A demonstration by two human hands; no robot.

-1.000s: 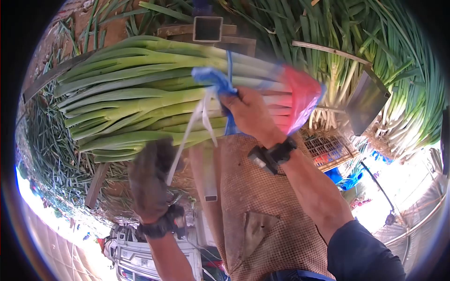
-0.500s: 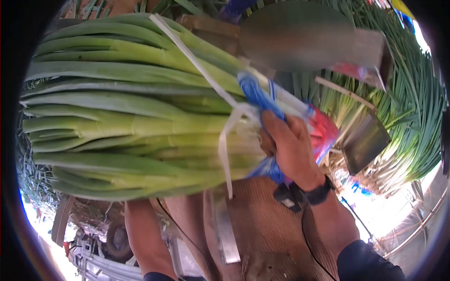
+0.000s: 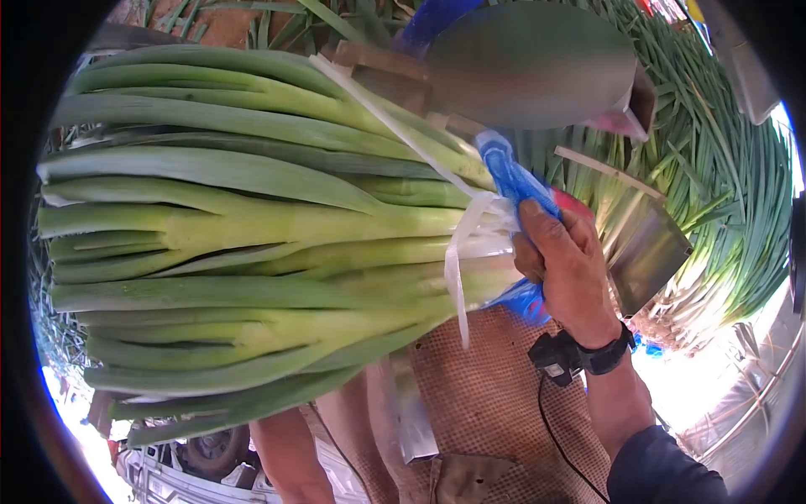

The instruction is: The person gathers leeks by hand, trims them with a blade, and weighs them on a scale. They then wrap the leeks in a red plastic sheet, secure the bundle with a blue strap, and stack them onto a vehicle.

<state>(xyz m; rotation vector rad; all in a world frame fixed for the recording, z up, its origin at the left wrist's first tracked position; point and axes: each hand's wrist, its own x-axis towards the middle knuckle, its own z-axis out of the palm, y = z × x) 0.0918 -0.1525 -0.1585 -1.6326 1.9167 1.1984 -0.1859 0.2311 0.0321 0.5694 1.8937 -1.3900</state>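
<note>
A big bundle of green onions [image 3: 277, 223] fills the left and middle of the view, leaves pointing left. A white plastic tie [image 3: 462, 244] is knotted round its narrow right end, with loose ends hanging. Blue and clear plastic wrap [image 3: 516, 176] covers that end. My right hand [image 3: 575, 269] is closed on the gathered plastic wrap beside the knot, thumb on top. My left forearm [image 3: 294, 458] runs up under the bundle; the left hand is hidden behind the leaves.
More green onions [image 3: 722, 202] are heaped at the right. A metal plate [image 3: 651, 260] and a wooden strip [image 3: 609, 172] stand beyond my right hand. A brown mesh apron [image 3: 495, 378] covers my front. Part of a vehicle [image 3: 210, 458] shows at the lower left.
The tied end of the bundle and my right hand have moved right and slightly down. The lower leaves hang further down. The white tie's loose end has swung right.
</note>
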